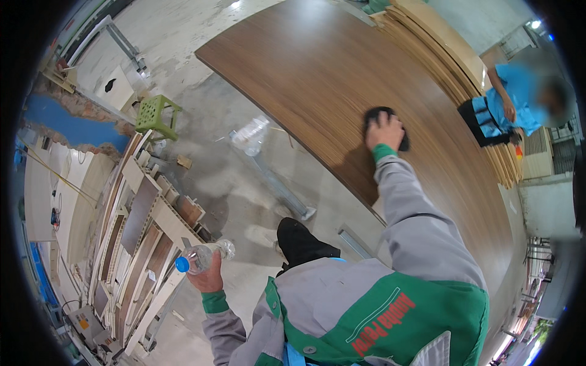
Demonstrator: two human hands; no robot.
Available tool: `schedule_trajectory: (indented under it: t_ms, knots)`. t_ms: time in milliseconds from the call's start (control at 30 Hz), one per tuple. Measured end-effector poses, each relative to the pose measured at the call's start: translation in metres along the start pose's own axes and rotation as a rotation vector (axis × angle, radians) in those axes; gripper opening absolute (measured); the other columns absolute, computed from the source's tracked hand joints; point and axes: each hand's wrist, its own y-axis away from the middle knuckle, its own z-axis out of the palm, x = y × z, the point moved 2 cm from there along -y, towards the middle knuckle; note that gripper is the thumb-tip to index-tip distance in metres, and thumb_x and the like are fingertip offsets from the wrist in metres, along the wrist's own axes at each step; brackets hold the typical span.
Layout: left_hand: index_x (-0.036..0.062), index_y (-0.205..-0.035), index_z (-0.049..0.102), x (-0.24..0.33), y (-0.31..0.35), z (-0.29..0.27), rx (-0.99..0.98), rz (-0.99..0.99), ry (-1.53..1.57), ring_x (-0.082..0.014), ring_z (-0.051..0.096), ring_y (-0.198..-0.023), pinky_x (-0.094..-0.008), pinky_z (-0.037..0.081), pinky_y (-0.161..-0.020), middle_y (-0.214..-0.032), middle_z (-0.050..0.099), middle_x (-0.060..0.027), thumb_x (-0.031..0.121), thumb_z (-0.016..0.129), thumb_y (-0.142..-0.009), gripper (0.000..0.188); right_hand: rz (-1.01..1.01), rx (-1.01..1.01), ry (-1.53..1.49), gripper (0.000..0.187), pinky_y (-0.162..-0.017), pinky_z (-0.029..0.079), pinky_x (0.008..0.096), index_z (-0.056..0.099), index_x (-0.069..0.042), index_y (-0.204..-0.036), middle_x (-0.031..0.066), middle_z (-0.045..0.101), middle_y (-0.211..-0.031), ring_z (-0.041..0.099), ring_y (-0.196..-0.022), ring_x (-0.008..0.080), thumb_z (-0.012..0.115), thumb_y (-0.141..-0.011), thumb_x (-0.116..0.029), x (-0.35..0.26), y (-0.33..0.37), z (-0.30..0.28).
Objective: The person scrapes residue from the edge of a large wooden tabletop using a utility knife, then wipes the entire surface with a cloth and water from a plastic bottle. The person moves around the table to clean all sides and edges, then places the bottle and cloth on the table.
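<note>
My left hand (209,276) is wrapped round a clear plastic bottle (196,260) with a blue cap, tilted on its side and held off to the left of my body. Whether any liquid is in the bottle is hard to make out. On the brown wood-grain board (305,79), my right hand (386,130) grips a black cloth (371,114) and presses it against the surface. Most of that cloth is covered by my fingers, and its exact shape is blurred.
Stacked thin panels (439,55) lie along the board's far right side, where another person (516,100) in blue stands. A metal leg (278,183) shows beside the board. On the left are a green stool (157,117) and a heap of board offcuts (143,222).
</note>
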Motion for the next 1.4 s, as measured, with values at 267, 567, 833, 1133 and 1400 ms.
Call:
schedule_trajectory:
  t_ms: [267, 567, 833, 1133, 1400]
  knots:
    - [-0.0006, -0.121, 0.063, -0.066, -0.167, 0.012, 0.051, -0.075, -0.143, -0.0311, 0.064, -0.105, -0.0437, 0.052, -0.094, -0.115, 0.065, -0.0152, 0.029, 0.094, -0.074, 0.063, 0.337, -0.034, 0.074, 0.055, -0.109, 0.038, 0.0552, 0.062, -0.019, -0.142, 0.02, 0.056, -0.143, 0.049, -0.134, 0.0393, 0.05, -0.101, -0.055, -0.122, -0.167, 0.073]
    - [0.0026, -0.121, 0.062, 0.014, -0.405, 0.063, -0.058, -0.071, 0.044, -0.0252, 0.065, -0.108, -0.0414, 0.052, -0.097, -0.116, 0.066, -0.0121, 0.029, 0.097, -0.072, 0.066, -0.615, -0.346, -0.408, 0.075, -0.126, 0.023, 0.0585, 0.049, -0.005, -0.152, 0.0293, 0.036, -0.161, 0.031, -0.151, 0.0492, 0.071, -0.09, -0.04, -0.421, -0.092, 0.015]
    - [0.0045, -0.12, 0.062, 0.004, -0.525, 0.083, -0.054, 0.045, -0.203, -0.0247, 0.064, -0.106, -0.0401, 0.052, -0.097, -0.114, 0.066, -0.0098, 0.023, 0.097, -0.07, 0.063, -0.669, -0.492, -0.435, 0.069, -0.126, 0.019, 0.0595, 0.049, -0.006, -0.152, 0.0261, 0.034, -0.164, 0.027, -0.154, 0.0472, 0.067, -0.086, -0.018, -0.49, -0.119, 0.023]
    - [0.0023, -0.124, 0.062, 0.015, -0.699, 0.175, -0.358, -0.065, -0.07, -0.0266, 0.066, -0.107, -0.0401, 0.052, -0.097, -0.117, 0.067, -0.0127, 0.025, 0.097, -0.071, 0.067, -0.594, -0.405, -0.564, 0.07, -0.125, 0.023, 0.0603, 0.054, -0.013, -0.149, 0.0236, 0.038, -0.162, 0.031, -0.152, 0.0472, 0.074, -0.082, -0.02, -0.682, -0.23, 0.073]
    - [0.001, -0.12, 0.063, 0.005, -0.885, 0.224, -0.61, 0.169, -0.163, -0.0255, 0.066, -0.105, -0.0399, 0.053, -0.096, -0.114, 0.067, -0.0118, 0.023, 0.096, -0.072, 0.062, -0.247, -0.568, -0.522, 0.062, -0.126, 0.021, 0.0582, 0.069, -0.017, -0.133, 0.0199, 0.038, -0.163, 0.03, -0.154, 0.0423, 0.084, -0.073, -0.021, -0.706, -0.236, 0.053]
